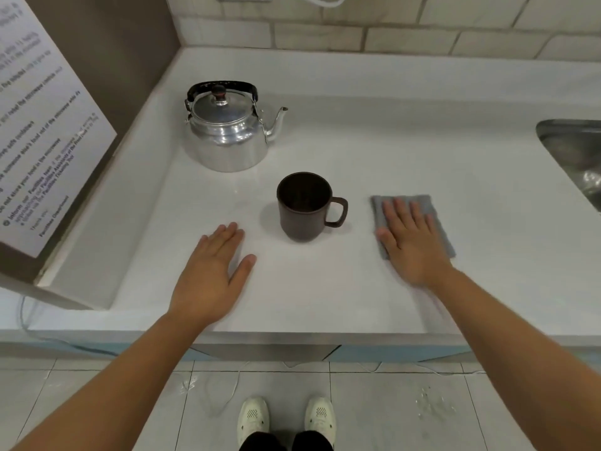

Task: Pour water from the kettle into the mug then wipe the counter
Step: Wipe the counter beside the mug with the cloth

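A shiny metal kettle [227, 135] with a black handle stands at the back left of the white counter [390, 141], spout pointing right. In front of it stands a dark brown mug [304, 206], upright, its handle to the right; I cannot tell what is inside. My left hand [211, 275] lies flat and open on the counter, left of the mug and apart from it. My right hand [411, 242] rests flat with fingers spread on a folded grey cloth [435, 219] to the right of the mug.
A steel sink [575, 154] is set into the counter at the far right. A brown panel with a printed notice [48, 135] walls off the left side. Tiled wall runs along the back. The counter's front edge is near my body; my shoes show on the floor below.
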`<state>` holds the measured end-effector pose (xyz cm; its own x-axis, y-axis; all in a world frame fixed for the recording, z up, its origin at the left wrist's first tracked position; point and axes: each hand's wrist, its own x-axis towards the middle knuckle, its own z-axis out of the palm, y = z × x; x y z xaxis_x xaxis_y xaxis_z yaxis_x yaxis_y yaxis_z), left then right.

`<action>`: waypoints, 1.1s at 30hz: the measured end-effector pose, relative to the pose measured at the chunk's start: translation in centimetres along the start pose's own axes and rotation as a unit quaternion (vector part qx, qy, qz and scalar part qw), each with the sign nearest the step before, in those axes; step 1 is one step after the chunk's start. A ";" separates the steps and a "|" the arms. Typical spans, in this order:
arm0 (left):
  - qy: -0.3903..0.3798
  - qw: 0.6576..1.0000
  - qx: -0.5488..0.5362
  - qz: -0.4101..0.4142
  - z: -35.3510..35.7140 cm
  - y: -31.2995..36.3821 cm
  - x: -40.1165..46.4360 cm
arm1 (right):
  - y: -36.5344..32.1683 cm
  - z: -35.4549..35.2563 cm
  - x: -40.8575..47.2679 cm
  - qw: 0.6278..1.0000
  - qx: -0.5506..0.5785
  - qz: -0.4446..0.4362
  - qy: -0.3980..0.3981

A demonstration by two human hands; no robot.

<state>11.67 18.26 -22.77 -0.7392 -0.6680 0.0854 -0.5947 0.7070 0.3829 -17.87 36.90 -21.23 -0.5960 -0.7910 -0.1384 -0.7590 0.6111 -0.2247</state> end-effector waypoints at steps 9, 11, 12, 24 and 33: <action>-0.023 0.999 0.037 0.026 -2.1 -3.5 -0.3 | -16.5 5.5 -10.1 0.971 0.037 -0.232 -0.041; -0.019 0.999 0.024 0.014 -2.7 -5.1 -0.8 | -20.0 6.2 -7.5 0.972 0.035 -0.229 -0.029; -0.019 1.000 0.013 0.017 -2.8 -5.5 -1.0 | -21.8 6.5 -5.9 0.974 0.042 -0.220 -0.030; -0.014 1.000 -0.005 0.017 -2.5 -5.9 -1.1 | -26.5 5.4 5.8 0.996 0.031 -0.070 -0.050; -0.018 0.999 -0.015 0.049 -1.8 -1.7 1.8 | -16.2 6.0 -8.6 0.987 0.010 -0.159 -0.007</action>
<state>11.96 15.45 -21.59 -0.8046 -0.5867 0.0913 -0.5096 0.7613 0.4009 1.13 33.60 -22.16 -0.3241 -0.9433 -0.0713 -0.9016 0.3308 -0.2789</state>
